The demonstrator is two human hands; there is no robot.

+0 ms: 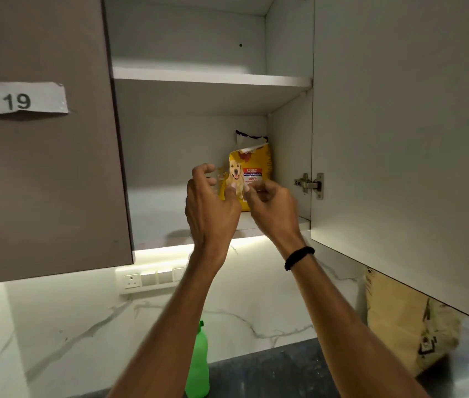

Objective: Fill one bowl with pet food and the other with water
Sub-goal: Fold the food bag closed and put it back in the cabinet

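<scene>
Yellow pet food bag stands just behind both hands' curled fingers.

The lower shelf of the open wall cupboard carries one yellow pet food bag, standing upright at the back right corner, just behind the curled fingertips of both raised hands. The upper shelf, well above the fingers, shows nothing on its visible edge. Far below the fingers, the dark counter bears a green plastic bottle and a tan sack off to the right.
</scene>
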